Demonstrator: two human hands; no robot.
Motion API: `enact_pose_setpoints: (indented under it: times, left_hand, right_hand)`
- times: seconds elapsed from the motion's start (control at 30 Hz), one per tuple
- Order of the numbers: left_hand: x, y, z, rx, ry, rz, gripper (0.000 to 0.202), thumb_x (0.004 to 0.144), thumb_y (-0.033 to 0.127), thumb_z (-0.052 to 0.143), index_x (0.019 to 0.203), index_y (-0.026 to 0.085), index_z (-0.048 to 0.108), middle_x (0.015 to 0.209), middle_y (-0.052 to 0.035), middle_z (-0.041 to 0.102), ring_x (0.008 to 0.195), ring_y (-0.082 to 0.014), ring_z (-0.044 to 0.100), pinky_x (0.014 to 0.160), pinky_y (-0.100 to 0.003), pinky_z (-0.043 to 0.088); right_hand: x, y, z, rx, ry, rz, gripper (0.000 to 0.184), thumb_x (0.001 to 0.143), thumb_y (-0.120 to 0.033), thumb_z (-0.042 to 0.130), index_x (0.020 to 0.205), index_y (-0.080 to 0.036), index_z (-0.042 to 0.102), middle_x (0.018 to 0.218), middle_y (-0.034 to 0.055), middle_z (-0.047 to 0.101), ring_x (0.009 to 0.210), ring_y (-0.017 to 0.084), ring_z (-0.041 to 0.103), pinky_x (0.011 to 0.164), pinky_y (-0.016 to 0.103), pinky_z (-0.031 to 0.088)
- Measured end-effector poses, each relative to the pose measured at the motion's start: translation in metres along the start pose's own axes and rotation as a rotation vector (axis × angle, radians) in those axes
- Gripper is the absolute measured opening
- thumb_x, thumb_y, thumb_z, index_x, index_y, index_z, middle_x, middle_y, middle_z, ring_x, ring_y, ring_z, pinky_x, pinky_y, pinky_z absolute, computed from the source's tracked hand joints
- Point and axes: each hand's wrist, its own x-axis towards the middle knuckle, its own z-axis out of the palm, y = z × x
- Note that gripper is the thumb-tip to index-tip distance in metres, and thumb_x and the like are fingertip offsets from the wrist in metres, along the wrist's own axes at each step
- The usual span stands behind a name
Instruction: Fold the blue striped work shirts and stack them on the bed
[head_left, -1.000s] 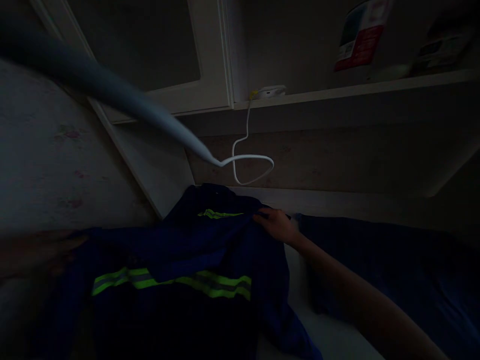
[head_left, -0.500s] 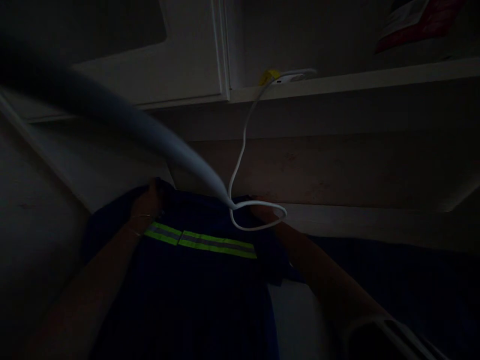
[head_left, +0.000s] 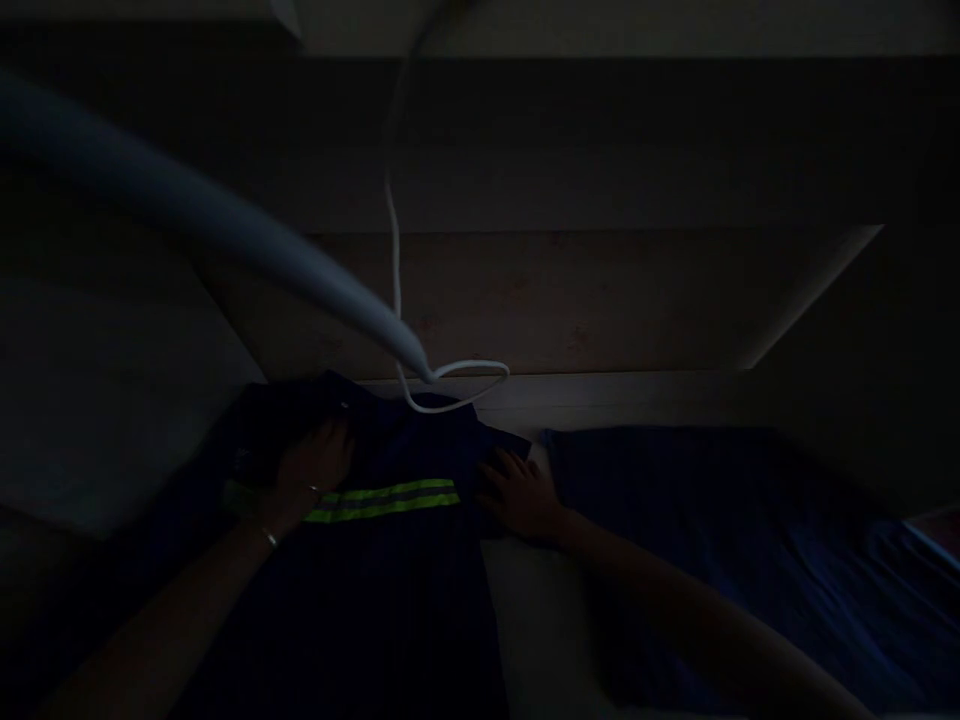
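Observation:
A dark blue work jacket (head_left: 360, 590) with a yellow-green and grey reflective stripe (head_left: 390, 500) is spread out in front of me. My left hand (head_left: 319, 465) lies on its upper left part, above the stripe, fingers pointing away from me; a thin bracelet shows at the wrist. At the jacket's right side, my right hand (head_left: 521, 495) rests with fingers spread, its fingertips on the edge of the short dark sleeve. Neither hand grips anything that I can see. The picture is very dark, so the left fingertips are hard to make out.
A thick pale tube-like thing (head_left: 300, 275) crosses from the upper left, blurred, and a looped white cable (head_left: 396, 250) hangs by its tip. Dark blue cloth (head_left: 675, 520) lies at the right. Behind are a wooden panel (head_left: 600, 300) and an overhead shelf edge (head_left: 600, 30).
My view has tilted down. Both hands have come off the jacket's top edge; the left now lies on the fabric and the right is spread at the sleeve.

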Motion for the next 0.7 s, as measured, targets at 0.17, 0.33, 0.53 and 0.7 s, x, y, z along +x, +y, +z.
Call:
enact_pose_setpoints:
  times: [0.17,0.33,0.53,0.7]
  left_hand:
    - [-0.028,0.028,0.036,-0.048,-0.034,0.154,0.054,0.096,0.04,0.027,0.149,0.031,0.035,0.159,-0.0057,0.032,0.141,-0.0318,0.034,0.111,-0.055,0.031]
    - [-0.019,0.025,0.032,-0.086,-0.227,0.09,0.058,0.093,0.032,0.034,0.151,0.034,0.028,0.162,-0.0085,0.021,0.133,-0.0319,0.047,0.101,-0.049,0.043]
    - [0.012,0.043,0.014,-0.028,-0.292,-0.002,0.068,0.088,0.021,0.034,0.154,0.03,0.018,0.155,-0.0265,0.028,0.108,-0.0376,0.065,0.084,-0.049,0.051]
    - [0.041,0.043,0.011,-0.05,-0.251,-0.019,0.058,0.088,0.016,0.029,0.142,0.018,0.047,0.106,-0.0236,0.071,0.098,-0.0351,0.069,0.084,-0.048,0.05]
  right_hand:
    - [-0.005,0.005,0.005,-0.018,-0.002,-0.135,0.048,0.099,-0.037,0.04,0.145,-0.025,0.047,0.155,0.0125,0.037,0.142,0.032,0.031,0.115,0.051,0.025]
    - [0.008,0.014,-0.021,0.13,-0.002,-0.012,0.046,0.085,-0.007,0.046,0.124,-0.024,0.066,0.132,0.0062,0.063,0.118,0.022,0.06,0.103,0.033,0.043]
    - [-0.009,0.036,-0.052,0.701,-0.192,0.39,0.061,0.081,-0.045,0.069,0.134,-0.018,0.053,0.092,0.0069,0.071,0.077,0.02,0.068,0.068,0.031,0.055]
    - [-0.055,0.041,-0.049,0.926,-0.61,0.147,0.076,0.062,-0.028,0.083,0.132,-0.024,0.054,0.092,-0.0006,0.071,0.069,0.012,0.063,0.057,0.019,0.047]
